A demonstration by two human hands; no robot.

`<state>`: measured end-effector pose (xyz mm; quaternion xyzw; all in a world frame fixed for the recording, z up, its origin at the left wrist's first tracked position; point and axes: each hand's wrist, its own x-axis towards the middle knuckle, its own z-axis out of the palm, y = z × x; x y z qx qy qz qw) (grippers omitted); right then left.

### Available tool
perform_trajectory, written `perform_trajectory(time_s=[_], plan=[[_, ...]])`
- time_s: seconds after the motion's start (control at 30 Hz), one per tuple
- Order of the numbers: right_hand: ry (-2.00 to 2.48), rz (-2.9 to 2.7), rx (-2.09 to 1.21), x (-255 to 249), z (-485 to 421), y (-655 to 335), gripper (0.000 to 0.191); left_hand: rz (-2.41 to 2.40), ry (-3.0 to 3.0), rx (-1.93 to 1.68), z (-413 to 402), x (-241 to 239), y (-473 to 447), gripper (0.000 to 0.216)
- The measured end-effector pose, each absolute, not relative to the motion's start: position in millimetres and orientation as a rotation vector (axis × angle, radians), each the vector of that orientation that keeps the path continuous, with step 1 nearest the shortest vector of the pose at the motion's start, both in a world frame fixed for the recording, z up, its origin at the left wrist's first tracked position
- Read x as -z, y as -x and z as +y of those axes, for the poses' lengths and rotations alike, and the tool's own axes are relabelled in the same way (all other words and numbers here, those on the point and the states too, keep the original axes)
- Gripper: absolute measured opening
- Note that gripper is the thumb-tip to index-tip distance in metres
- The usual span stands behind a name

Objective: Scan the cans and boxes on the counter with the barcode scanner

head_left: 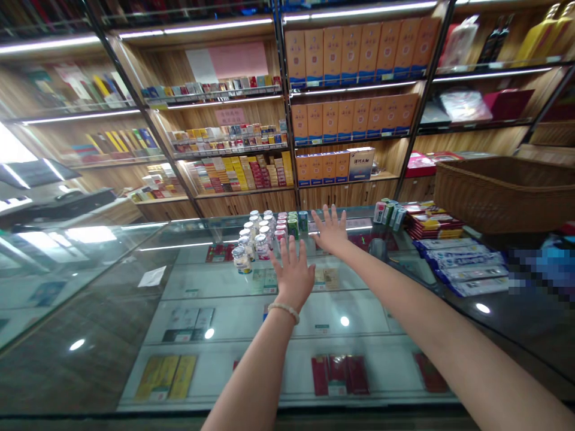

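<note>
Clearly, the left hand (293, 274) and right hand (331, 232) splay wide near small bottles (242, 262).

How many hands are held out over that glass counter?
2: the left hand, with a bead bracelet at the wrist, beside the jars; the right hand farther forward, near the pink and green containers. I see no others.

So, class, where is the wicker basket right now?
In the head view, the wicker basket is at the right edge, beside the stacked red packets and behind the blue-and-white packets.
</note>
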<state>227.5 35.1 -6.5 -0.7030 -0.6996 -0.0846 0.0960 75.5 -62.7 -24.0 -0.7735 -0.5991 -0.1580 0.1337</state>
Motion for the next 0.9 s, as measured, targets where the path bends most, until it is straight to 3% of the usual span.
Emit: perform_trajectory(time_s=[0.37,0.9], plan=[[1.917,-2.074,0.365,-25,-30,-257,0.077,-1.731,2.231,0.46,-61,21,-78,0.072],[1.964,-2.025,0.474,-17,-105,-315,0.071,-1.583,2.313,0.539,-71,16,-91,0.065]])
